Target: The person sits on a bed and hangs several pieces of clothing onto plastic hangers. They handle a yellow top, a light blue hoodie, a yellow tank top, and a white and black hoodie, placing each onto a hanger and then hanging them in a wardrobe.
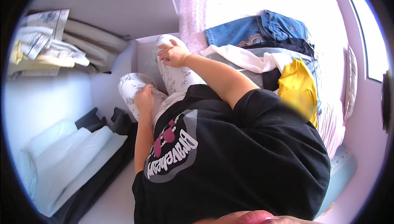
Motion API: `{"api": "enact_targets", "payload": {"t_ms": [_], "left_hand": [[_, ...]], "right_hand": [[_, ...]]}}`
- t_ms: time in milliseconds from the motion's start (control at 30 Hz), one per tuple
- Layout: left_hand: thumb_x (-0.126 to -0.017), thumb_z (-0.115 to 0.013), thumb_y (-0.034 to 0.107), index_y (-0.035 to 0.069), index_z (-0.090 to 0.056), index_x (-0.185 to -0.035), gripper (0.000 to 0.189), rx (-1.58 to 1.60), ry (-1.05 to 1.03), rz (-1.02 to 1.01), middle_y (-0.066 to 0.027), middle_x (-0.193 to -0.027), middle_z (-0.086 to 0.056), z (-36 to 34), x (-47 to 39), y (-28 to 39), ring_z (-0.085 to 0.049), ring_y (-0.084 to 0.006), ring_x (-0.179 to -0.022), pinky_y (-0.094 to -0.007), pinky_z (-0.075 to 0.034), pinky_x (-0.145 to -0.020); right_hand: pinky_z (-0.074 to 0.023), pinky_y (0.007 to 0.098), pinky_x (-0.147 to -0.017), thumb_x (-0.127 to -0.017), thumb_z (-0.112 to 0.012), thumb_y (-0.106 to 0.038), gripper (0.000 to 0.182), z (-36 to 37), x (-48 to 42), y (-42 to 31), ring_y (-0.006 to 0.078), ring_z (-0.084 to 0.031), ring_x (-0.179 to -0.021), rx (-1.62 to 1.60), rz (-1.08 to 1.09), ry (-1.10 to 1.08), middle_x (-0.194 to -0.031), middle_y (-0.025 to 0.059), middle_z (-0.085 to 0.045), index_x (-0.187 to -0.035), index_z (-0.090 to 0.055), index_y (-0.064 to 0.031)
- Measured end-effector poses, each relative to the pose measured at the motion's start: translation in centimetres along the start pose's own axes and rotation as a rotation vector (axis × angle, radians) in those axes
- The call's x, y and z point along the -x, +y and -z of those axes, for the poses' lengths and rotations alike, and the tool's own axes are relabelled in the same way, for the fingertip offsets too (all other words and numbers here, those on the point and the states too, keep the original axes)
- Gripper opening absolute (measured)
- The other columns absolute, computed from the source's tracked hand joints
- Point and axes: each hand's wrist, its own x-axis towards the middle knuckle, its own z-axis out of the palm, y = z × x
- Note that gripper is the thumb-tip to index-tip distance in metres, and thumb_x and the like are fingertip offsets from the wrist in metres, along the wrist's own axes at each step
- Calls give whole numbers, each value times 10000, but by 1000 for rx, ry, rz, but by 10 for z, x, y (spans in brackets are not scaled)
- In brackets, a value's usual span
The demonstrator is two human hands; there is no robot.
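I am wearing pale floral trousers (181,76) and a black T-shirt (240,162) with printed lettering. My right hand (174,54) rests over the right knee, its fingers spread and nothing held. Lower on the left, my left hand (144,99) lies against the left leg; its fingers are partly hidden, so whether it grips the cloth is unclear. Beside my right arm is a heap of clothes: blue denim jeans (234,31), a white garment (237,56), and a yellow garment (297,79) behind my right upper arm, with a blurred patch over it.
At left, an open pale compartment (61,94) holds patterned and cream clothes (46,45) above, and pale folded clothes (74,150) with black fabric (89,177) below. A grey panel (107,5) stands ahead. The clothes heap lies on a pink-white bedspread (197,11), near a window (369,33).
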Motion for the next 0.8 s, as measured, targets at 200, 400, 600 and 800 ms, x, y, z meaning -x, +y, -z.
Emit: {"api": "enact_targets", "payload": {"t_ms": [200,400,600,800], "left_hand": [[-876,-495,173,88,-611,-889,144,115,-90,-63,-100,-691,-621,-11,-16,16,-603,-303,-648,-400,-452,-585],[-895,-475,211,112,-601,-908,161,63,-166,-96,-97,-714,-626,-22,-26,9,-601,-316,-661,-414,-452,-589],[-898,-444,160,118,-583,-967,161,8,-123,-159,-101,-729,-630,-28,-26,6,-614,-308,-689,-411,-461,-604],[-892,-438,167,130,-586,-979,175,-58,-97,-183,-96,-757,-647,-37,-31,-1,-626,-302,-714,-419,-469,-610]], "right_hand": [[-246,503,-1054,-764,-630,-238,302,20,22,-9,167,-288,-1317,-85,-78,-103,-1281,-18,-509,-1055,-640,-159],[-473,392,-828,-774,-623,-259,312,64,47,-14,288,-588,-986,-75,-197,-119,-1023,102,-636,-1058,-635,-132],[-517,387,-676,-820,-594,-225,246,132,134,-47,298,-640,-767,81,-463,141,-860,124,-644,-1009,-613,-68],[-519,368,-630,-829,-590,-201,139,182,238,-68,267,-643,-699,442,-673,606,-822,87,-656,-921,-627,-104]]}}
